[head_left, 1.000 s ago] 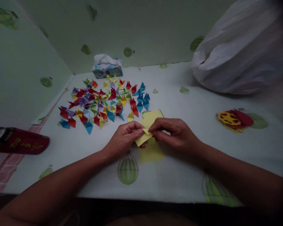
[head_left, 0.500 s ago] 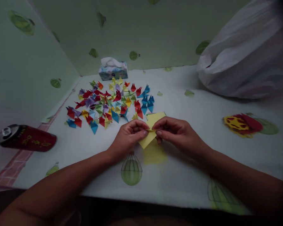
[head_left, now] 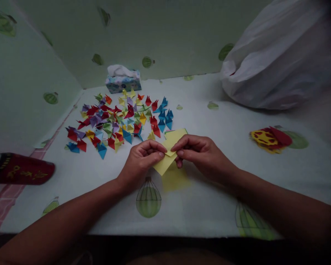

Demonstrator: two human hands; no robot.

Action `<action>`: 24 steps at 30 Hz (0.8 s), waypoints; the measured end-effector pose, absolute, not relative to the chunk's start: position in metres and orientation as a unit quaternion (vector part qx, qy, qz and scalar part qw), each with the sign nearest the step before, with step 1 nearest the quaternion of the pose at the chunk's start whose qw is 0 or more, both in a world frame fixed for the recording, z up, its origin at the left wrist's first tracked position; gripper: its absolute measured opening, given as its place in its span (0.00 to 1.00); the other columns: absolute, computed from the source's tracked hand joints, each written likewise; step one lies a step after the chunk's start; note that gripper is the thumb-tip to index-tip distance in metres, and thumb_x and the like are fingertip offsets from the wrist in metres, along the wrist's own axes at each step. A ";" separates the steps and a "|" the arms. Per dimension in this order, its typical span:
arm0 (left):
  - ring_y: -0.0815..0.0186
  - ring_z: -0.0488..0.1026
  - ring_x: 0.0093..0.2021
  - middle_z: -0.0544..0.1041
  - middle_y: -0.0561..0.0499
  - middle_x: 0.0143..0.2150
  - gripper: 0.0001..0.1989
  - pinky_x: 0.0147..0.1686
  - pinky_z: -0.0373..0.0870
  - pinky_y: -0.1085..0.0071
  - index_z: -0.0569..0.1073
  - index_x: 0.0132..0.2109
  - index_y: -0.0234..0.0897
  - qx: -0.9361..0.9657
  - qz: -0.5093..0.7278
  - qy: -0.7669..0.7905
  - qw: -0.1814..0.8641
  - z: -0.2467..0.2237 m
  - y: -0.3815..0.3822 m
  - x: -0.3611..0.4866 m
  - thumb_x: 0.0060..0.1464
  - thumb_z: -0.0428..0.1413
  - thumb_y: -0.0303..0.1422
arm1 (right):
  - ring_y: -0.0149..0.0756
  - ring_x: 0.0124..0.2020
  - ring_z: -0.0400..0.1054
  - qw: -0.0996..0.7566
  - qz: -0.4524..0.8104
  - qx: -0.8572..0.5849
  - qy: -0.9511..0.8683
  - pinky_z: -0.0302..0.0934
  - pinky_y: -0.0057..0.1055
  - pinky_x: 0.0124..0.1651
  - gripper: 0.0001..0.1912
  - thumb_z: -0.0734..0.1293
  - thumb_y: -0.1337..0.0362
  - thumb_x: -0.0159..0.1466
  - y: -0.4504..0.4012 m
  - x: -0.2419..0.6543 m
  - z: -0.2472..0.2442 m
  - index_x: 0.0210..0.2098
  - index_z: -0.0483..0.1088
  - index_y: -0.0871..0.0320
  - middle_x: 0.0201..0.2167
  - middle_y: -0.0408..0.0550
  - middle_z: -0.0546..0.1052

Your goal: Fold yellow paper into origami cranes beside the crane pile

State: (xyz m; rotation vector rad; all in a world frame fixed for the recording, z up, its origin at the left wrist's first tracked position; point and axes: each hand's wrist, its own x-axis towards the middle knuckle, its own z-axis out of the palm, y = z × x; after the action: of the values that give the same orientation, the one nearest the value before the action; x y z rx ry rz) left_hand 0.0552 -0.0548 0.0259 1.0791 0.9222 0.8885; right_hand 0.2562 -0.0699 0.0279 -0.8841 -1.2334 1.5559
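Between my two hands is a yellow sheet of origami paper (head_left: 162, 166), with a small flap folded down at its top. My left hand (head_left: 143, 158) pinches the flap's left side between thumb and fingers. On the right side, my right hand (head_left: 200, 152) grips the same paper, its thumb and index finger close to the fold. Behind the hands lies a stack of square paper (head_left: 177, 137), yellow on top with a green edge showing. Another yellow patch (head_left: 176, 180) shows on the table under the held paper.
Many folded paper cranes (head_left: 110, 121) in several colours spread over the table's (head_left: 204, 206) left and middle. A tissue box (head_left: 123, 82) stands behind them. A dark red can (head_left: 22, 168) is at far left. At right are a white plastic bag (head_left: 273, 70) and red and yellow cut-outs (head_left: 270, 139).
The flap at the paper's top now lies folded down toward me, where before the fingers pinched a raised edge. The whole view has shifted, so things appear further left.
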 end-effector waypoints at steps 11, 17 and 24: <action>0.70 0.72 0.31 0.77 0.53 0.31 0.09 0.32 0.68 0.75 0.78 0.38 0.37 0.527 0.404 0.405 0.629 0.030 -0.055 0.056 0.49 0.68 0.33 | 0.30 0.26 0.72 0.453 0.598 -0.379 -0.542 0.68 0.30 0.34 0.06 0.72 0.66 0.61 -0.070 0.256 0.033 0.37 0.73 0.57 0.24 0.41 0.76; 0.70 0.71 0.29 0.77 0.53 0.29 0.09 0.31 0.68 0.74 0.78 0.35 0.37 0.534 0.406 0.410 0.618 0.034 -0.057 0.058 0.47 0.68 0.34 | 0.28 0.26 0.69 0.445 0.601 -0.391 -0.536 0.66 0.28 0.32 0.08 0.74 0.65 0.58 -0.071 0.254 0.035 0.33 0.71 0.57 0.24 0.39 0.74; 0.71 0.73 0.28 0.79 0.54 0.28 0.05 0.30 0.69 0.75 0.80 0.33 0.39 0.521 0.419 0.396 0.630 0.032 -0.055 0.056 0.48 0.68 0.31 | 0.27 0.26 0.69 0.484 0.624 -0.365 -0.493 0.65 0.28 0.33 0.04 0.73 0.68 0.59 -0.073 0.252 0.030 0.33 0.73 0.57 0.25 0.39 0.74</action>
State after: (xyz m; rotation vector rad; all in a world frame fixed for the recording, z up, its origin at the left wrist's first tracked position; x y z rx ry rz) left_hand 0.0563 -0.0550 0.0322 1.1923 0.9064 0.9601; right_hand 0.2521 -0.0725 0.0301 -0.8892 -1.2009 1.5191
